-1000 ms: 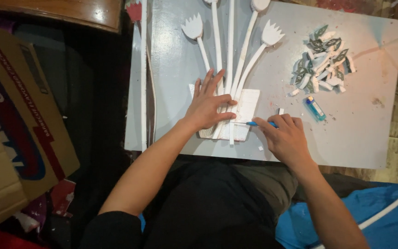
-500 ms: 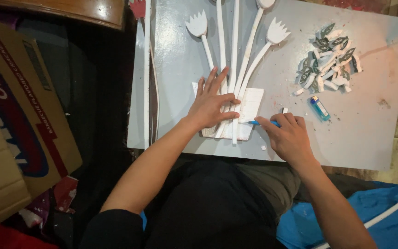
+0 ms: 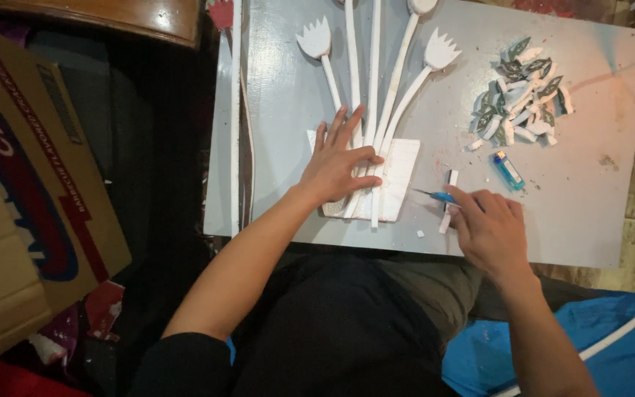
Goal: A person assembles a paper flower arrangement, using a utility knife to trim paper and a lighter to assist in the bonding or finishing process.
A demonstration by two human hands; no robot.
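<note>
My left hand [image 3: 338,160] lies flat, fingers spread, on a bunch of white foam flower stems [image 3: 373,110] where they meet a white foam block [image 3: 400,173] on the grey board [image 3: 288,95]. The stems fan out toward tulip-shaped white heads [image 3: 441,51] at the far side. My right hand [image 3: 490,229] grips a small blue-handled craft knife [image 3: 435,195], its blade pointing left toward the block's right edge. A thin white foam strip [image 3: 450,198] lies just beside that hand.
A pile of small white and green foam leaf pieces [image 3: 521,103] sits at the board's far right, with a blue lighter [image 3: 508,169] beside it. A large cardboard box [image 3: 23,191] stands on the left. A long white strip [image 3: 236,110] runs along the board's left edge.
My right hand with the knife has drawn back to the right, away from the block. The left hand stays pressed on the stems.
</note>
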